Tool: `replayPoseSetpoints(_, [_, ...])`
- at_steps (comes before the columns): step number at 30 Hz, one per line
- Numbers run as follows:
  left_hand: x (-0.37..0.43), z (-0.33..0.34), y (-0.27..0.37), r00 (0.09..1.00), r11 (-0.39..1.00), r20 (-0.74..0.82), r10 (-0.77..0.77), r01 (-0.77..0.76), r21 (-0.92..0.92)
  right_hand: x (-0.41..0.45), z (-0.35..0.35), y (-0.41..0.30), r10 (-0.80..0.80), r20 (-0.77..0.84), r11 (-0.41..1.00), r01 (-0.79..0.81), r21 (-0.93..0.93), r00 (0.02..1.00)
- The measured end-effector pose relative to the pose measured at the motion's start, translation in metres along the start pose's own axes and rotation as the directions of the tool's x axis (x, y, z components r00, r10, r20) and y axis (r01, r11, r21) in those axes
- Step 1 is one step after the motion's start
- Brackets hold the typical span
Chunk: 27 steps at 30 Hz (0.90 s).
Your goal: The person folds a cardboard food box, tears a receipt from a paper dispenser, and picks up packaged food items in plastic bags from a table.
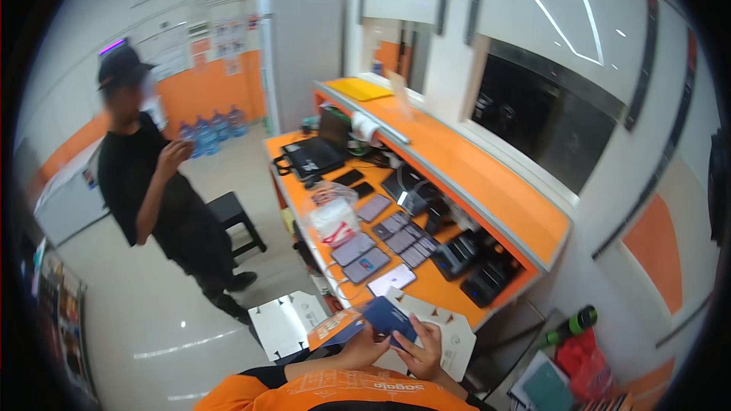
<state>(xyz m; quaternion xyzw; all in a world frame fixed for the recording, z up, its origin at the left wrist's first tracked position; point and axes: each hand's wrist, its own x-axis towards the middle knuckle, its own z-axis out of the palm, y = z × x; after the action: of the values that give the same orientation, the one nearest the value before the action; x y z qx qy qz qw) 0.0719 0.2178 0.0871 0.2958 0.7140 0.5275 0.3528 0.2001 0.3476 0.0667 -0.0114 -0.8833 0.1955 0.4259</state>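
Observation:
My left hand [365, 348] grips an orange and blue printed card or leaflet [337, 328] close to my chest. With its fingers spread over the lower right part, my right hand [420, 348] holds a dark blue booklet or folded card [389, 319]. The two hands are side by side, and the blue piece overlaps the edge of the orange one. White cardboard pieces [285, 325] with small cut notches lie to the left of and behind my hands. Beyond them, a phone with a lit white screen [392, 280] lies near the edge of the orange desk.
Several phones [365, 265], a plastic bag [334, 221], a black laptop bag [311, 157] and black charging docks [482, 282] crowd the orange desk [451, 291]. A person in black [165, 194] stands at the left near a black stool [225, 208]. Red bags [582, 362] lie at the lower right.

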Motion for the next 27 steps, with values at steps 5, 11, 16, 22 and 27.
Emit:
replayPoseSetpoints(5, [0.007, 0.007, -0.011, 0.997, 0.995, -0.001, 0.073, -0.073, -0.065, 0.002, -0.006, 0.003, 0.026, 0.021, 0.999, -0.027, 0.046, 0.999])
replayPoseSetpoints(11, [0.018, 0.009, -0.033, 0.935, 0.929, 0.061, 0.349, -0.354, 0.109, -0.005, -0.008, 0.001, 0.053, 0.021, 0.998, -0.054, 0.013, 0.998])
replayPoseSetpoints(16, [0.004, 0.0, -0.018, 0.951, 0.959, 0.173, 0.256, -0.272, 0.075, 0.001, -0.011, -0.005, 0.042, 0.031, 0.997, -0.044, 0.065, 0.999])
replayPoseSetpoints(22, [-0.008, -0.001, 0.012, 0.863, 0.968, 0.442, 0.245, -0.246, -0.056, 0.0, -0.01, 0.01, 0.199, -0.07, 0.978, -0.194, 0.079, 0.977])
replayPoseSetpoints(27, [0.014, -0.015, -0.012, 0.714, 0.662, 0.536, 0.45, -0.67, 0.336, 0.004, -0.026, 0.054, 0.517, -0.261, 0.849, -0.527, 0.035, 0.815])
